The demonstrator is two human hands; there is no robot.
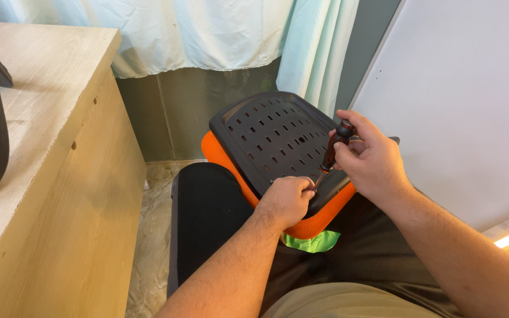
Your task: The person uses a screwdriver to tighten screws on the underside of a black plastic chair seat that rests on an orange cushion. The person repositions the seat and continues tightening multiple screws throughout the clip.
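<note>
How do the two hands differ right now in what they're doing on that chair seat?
The right hand is raised and grips a screwdriver by its dark handle; the left hand sits lower, knuckles up, pressed on the black slotted panel at the screwdriver's tip. The right hand's fingers wrap the handle; the left hand's curl at the tip. Both are bare and work over the orange seat.

You have no packages, labels, signs or screens in view here: nothing of that kind stands to your left, to your right, near you or farther off.
</note>
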